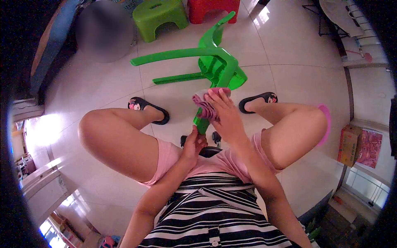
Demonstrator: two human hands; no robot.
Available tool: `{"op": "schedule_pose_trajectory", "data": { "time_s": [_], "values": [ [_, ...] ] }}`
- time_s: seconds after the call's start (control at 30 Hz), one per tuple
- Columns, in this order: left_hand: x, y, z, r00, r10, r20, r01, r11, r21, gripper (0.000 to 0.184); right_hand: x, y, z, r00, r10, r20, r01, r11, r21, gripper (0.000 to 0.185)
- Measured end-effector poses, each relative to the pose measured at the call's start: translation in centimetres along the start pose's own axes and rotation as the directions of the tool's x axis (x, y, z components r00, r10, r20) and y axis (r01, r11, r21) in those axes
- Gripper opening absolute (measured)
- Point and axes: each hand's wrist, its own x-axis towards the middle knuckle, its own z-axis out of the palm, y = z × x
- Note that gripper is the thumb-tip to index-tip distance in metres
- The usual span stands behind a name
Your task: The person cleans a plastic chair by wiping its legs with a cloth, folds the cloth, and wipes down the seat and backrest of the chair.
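A bright green plastic chair [229, 72] lies tipped over on the floor in front of me, some of its legs stretching to the left. One of its legs reaches back toward my lap. My left hand [193, 145] grips the near end of that leg, its fingers curled round it. Farther up the same leg, my right hand [223, 113] presses a bunched pink and purplish cloth [203, 104] against the plastic. The cloth covers part of the leg, and the palm side of my right hand is hidden.
A green stool [160, 18] and a red stool [211, 11] stand at the far side on the tiled floor [103, 82]. A cardboard box [349, 145] sits at the right. My feet in black slippers [258, 101] flank the chair.
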Motion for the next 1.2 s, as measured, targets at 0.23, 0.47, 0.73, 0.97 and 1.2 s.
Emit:
{"op": "schedule_pose_trajectory", "data": {
  "time_s": [0.23, 0.47, 0.73, 0.97, 1.2],
  "values": [
    [-0.3, 0.3, 0.5, 1.000, 0.024, -0.011, -0.024, 1.000, -0.002, 0.043, 2.7, 1.6, -0.1, 0.996, 0.059, -0.074, -0.061, 0.998, -0.029, 0.061],
    [-0.4, 0.7, 0.5, 0.998, 0.015, 0.062, -0.013, 0.999, -0.034, 0.044, 5.2, 4.2, 0.2, 0.978, 0.114, -0.175, -0.114, 0.993, 0.007, 0.053],
    [0.0, 0.3, -0.1, 0.996, 0.048, 0.078, -0.045, 0.999, -0.028, 0.047, 7.3, 6.9, 1.0, 0.955, 0.068, -0.289, -0.086, 0.995, -0.052, 0.049],
    [-0.1, 0.6, 0.4, 0.998, 0.047, 0.050, -0.044, 0.997, -0.057, 0.035, 8.2, 7.3, 0.3, 0.958, 0.065, -0.279, -0.078, 0.996, -0.036, 0.047],
    [0.6, 0.1, -0.3, 0.997, 0.042, 0.066, -0.036, 0.996, -0.079, 0.032, 8.0, 7.8, 0.3, 0.945, 0.113, -0.307, -0.106, 0.994, 0.040, 0.045]
  ]
}}
